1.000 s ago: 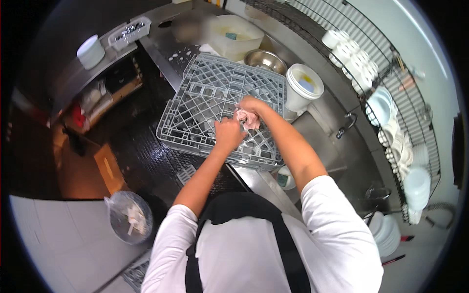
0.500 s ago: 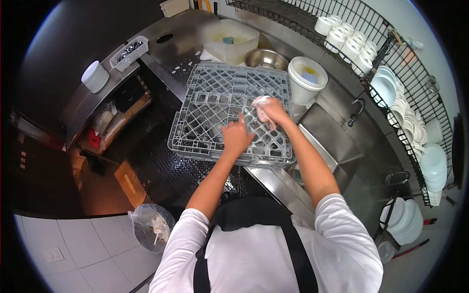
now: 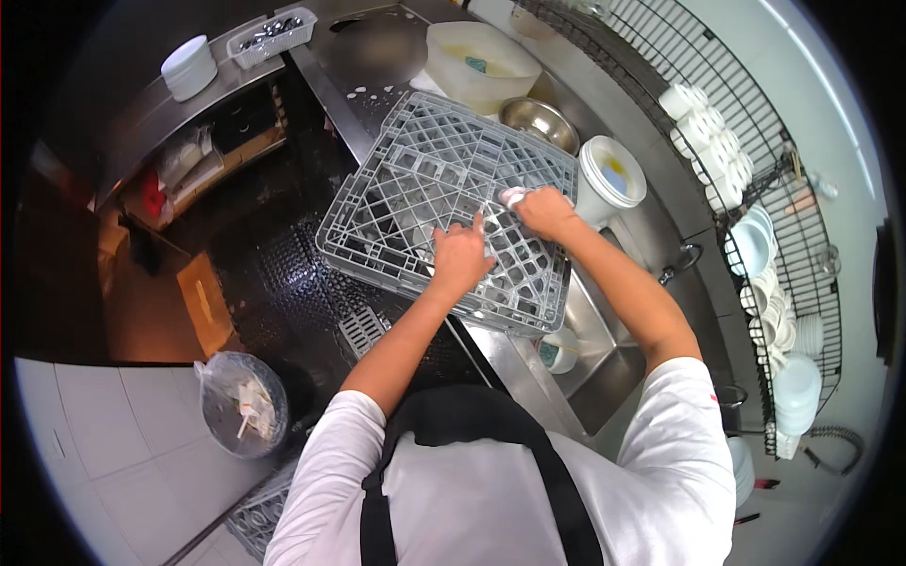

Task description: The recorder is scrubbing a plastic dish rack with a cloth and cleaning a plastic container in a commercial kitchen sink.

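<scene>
The right hand is closed around a crumpled pale pink-and-white cloth, mostly hidden by its fingers. Directly under this grip lies a grey, square-cornered plastic lattice rack, its diagonal ribs crossing into see-through cells, its rim edged with smaller slots. Left of the grip, the left hand rests fingers spread on the lattice. Just beyond the grip stands a round, shiny metal bowl.

White short-sleeved shirt — creased sleeves, small red mark on the right one — wide black band, two black straps, bare hands
</scene>
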Demonstrator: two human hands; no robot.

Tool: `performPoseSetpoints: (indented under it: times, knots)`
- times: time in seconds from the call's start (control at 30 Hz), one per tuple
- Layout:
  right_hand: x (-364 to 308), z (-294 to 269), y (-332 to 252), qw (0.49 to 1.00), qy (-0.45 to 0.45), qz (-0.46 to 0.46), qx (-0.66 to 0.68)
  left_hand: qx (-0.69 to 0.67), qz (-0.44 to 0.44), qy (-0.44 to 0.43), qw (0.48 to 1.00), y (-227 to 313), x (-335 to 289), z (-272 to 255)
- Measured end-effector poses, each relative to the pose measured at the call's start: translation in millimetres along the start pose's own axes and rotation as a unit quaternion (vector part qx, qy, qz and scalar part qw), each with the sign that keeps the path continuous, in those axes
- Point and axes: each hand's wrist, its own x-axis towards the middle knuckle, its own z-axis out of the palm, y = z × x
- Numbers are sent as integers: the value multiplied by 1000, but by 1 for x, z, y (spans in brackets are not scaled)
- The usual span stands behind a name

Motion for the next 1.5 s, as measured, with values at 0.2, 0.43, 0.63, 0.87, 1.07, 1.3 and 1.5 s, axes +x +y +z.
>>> performPoseSetpoints:
  times: [0.2, 0.43, 0.63, 0.87, 1.07, 1.3, 1.5]
  knots:
    - [-7, -17, 2, 995, 29, -57, 79, 31, 0, -11, 999, -1, 1, 9]
    - [34, 4, -23, 996, 40, -48, 56, 20, 11, -6, 1000, 0, 3, 7]
    - [22, 10, -21, 995, 60, -82, 16, 7, 6, -17, 1000, -4, 0, 0]
    - [20, 9, -25, 994, 64, -31, 85, 20, 10, -11, 1000, 0, 4, 4]
    - [7, 4, -23, 980, -10, 49, 194, 0, -11, -26, 1000, -4, 7, 7]
    - [-57, 8, -47, 958, 32, 78, 274, 27, -16, -37, 999, -2, 6, 4]
    - [-38, 19, -81, 972, 72, 137, 178, 30, -4, -59, 998, 3, 7, 2]
